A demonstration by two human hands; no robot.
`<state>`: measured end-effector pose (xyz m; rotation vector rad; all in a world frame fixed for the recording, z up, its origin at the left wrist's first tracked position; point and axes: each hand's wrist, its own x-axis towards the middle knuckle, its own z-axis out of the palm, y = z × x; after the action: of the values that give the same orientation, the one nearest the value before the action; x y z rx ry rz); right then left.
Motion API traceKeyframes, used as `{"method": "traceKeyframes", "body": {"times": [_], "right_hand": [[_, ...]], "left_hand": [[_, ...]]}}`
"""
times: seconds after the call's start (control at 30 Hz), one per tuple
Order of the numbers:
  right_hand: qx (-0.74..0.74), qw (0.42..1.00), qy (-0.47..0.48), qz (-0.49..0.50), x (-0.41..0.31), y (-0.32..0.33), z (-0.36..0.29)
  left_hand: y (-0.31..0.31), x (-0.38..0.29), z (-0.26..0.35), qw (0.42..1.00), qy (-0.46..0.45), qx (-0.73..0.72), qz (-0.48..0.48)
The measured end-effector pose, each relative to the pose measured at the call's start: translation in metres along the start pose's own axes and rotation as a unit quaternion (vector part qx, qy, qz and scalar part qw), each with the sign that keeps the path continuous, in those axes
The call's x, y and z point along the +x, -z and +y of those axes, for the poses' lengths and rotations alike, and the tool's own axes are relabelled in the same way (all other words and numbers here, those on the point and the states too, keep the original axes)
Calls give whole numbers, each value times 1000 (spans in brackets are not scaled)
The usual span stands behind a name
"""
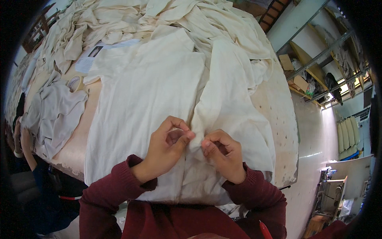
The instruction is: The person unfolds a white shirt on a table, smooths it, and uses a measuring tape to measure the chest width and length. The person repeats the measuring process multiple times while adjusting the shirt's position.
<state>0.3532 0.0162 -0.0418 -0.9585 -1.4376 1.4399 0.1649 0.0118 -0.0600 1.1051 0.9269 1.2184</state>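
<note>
A cream cloth garment lies spread on the table before me, its front open along a lengthwise edge. My left hand pinches with thumb and forefinger at this edge, close to the middle of the garment. Just to the right, my right hand has its fingertips closed on the bunched cloth of the right front panel. A small gap parts the two hands. Whether a thread or other fine thing is between my left fingertips is too small to tell.
Heaped cream cloth covers the far side of the wooden table. At left are a printed sheet, a roll of tape and a grey cloth piece, with a co-worker's arm beside it. Metal shelving stands at right.
</note>
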Motion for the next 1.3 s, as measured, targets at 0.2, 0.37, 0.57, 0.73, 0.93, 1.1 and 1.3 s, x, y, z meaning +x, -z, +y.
{"method": "traceKeyframes", "body": {"times": [0.2,0.37,0.57,0.73,0.93,1.1,1.3], "right_hand": [[-161,982,91,-28,5,1,-7],[-494,862,109,-21,-2,16,-13],[-603,766,101,200,-73,103,-19],[-563,746,-124,333,-171,165,-15],[-460,851,-194,165,-219,71,-127],[-272,916,142,-260,-179,-26,-87],[-327,922,78,190,-179,13,-17]], "left_hand": [[-7,1,6,972,-112,205,15],[2,14,18,993,-55,69,76],[-8,56,76,973,-201,71,93],[-56,128,93,973,-206,98,-15],[-54,233,90,917,-295,268,6],[58,218,88,760,-283,560,173],[130,-1,60,824,-148,548,-11]]}}
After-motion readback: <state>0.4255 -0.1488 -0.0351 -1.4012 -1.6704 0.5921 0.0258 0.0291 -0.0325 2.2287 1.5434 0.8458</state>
